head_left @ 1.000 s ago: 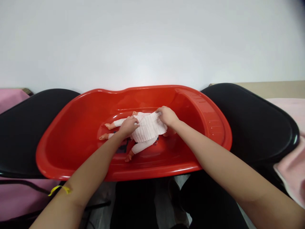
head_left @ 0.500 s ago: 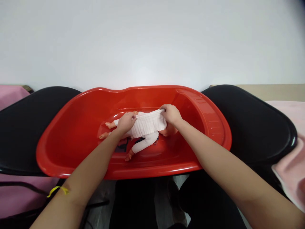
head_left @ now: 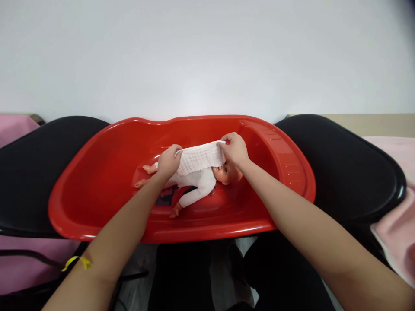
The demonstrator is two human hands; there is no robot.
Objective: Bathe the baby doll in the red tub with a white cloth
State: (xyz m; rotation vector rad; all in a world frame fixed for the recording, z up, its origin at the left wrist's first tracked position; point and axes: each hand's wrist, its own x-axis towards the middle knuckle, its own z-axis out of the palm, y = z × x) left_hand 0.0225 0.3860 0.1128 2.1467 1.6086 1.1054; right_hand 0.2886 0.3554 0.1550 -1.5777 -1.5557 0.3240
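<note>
A baby doll (head_left: pixel 199 183) in white clothing lies on its back in a red baby bathtub (head_left: pixel 97 172), head to the right and feet to the left. Over its far side and chest hangs a small white cloth (head_left: pixel 201 157), stretched between my two hands. My left hand (head_left: pixel 170 160) pinches the cloth's upper left corner, above the doll's legs. At the upper right corner, beside the doll's head, my right hand (head_left: pixel 234 147) grips the cloth between thumb and fingers. The doll's far arm is hidden behind the cloth.
The tub rests across two black chair seats (head_left: pixel 48 172), the other black seat (head_left: pixel 343 172) being on the right. Pink fabric (head_left: pixel 397 233) hangs at the far right, with more pink cloth (head_left: pixel 19 129) at left. A pale wall (head_left: pixel 207 56) rises behind.
Both hands have lifted the cloth slightly up and toward the far side of the tub. The doll's near shoulder and head, covered before, now show more.
</note>
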